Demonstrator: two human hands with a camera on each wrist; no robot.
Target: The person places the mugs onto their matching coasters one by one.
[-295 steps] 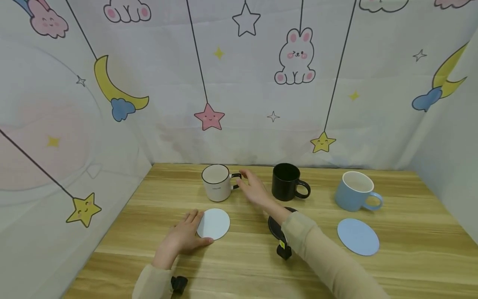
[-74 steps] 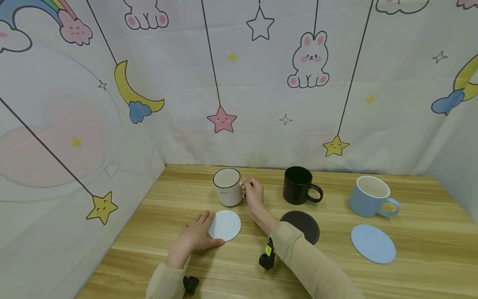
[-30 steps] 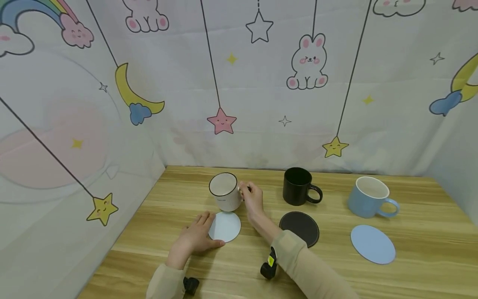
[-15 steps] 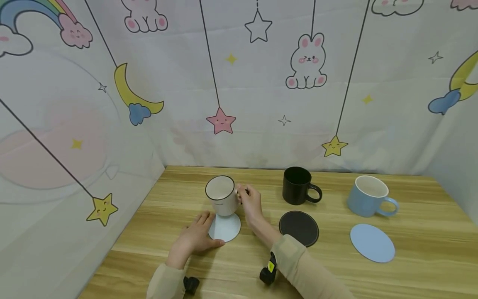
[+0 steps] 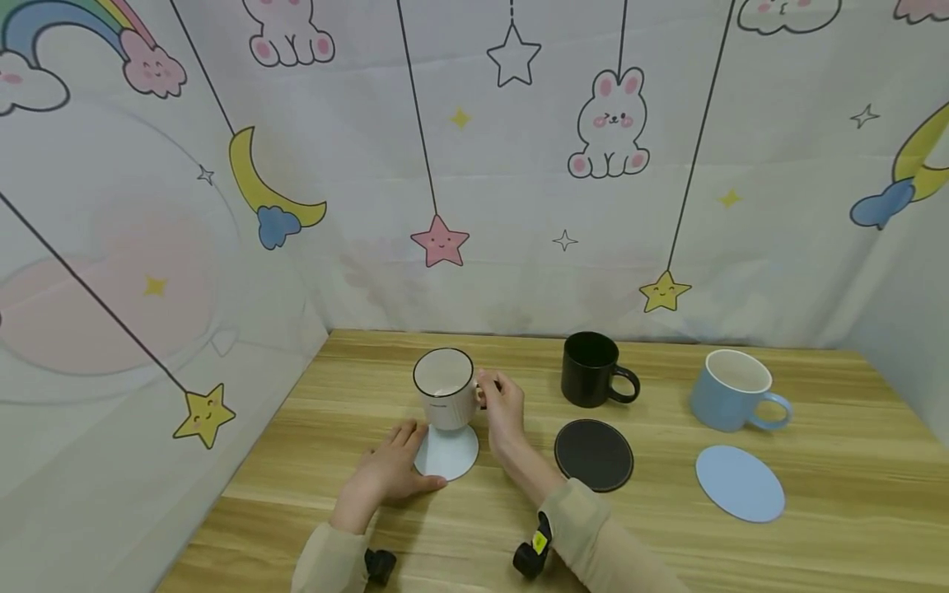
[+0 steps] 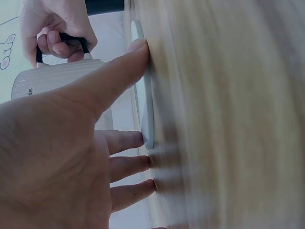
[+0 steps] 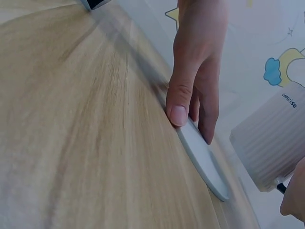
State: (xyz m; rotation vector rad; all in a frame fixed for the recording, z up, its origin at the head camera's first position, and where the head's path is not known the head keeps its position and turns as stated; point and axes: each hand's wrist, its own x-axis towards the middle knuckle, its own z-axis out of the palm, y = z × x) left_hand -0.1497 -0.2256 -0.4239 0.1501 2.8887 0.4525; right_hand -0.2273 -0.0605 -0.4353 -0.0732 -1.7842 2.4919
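Note:
My right hand (image 5: pixel 504 412) grips the black-trimmed handle of a white ribbed mug (image 5: pixel 448 408) with a black rim. The mug hangs over the back part of a round white coaster (image 5: pixel 451 461); in the right wrist view a gap shows between the mug's base (image 7: pixel 267 143) and the coaster (image 7: pixel 205 160). My left hand (image 5: pixel 385 476) rests at the coaster's left side, thumb and fingers spread nearly straight along its edge. In the left wrist view the thumb (image 6: pixel 128 62) touches the coaster's near edge, and the other fingertips reach down by the table.
A black mug (image 5: pixel 587 375) stands behind a round black coaster (image 5: pixel 593 455). Further right, a light blue mug (image 5: pixel 730 391) stands behind a light blue coaster (image 5: pixel 740 483). A printed cloth (image 5: pixel 519 181) closes off the back and sides of the wooden table (image 5: pixel 460 543).
My right hand, first reaching for the white mug's handle, has gripped it, lifted the mug and brought it forward over the white coaster. My left hand has stayed at the coaster's edge.

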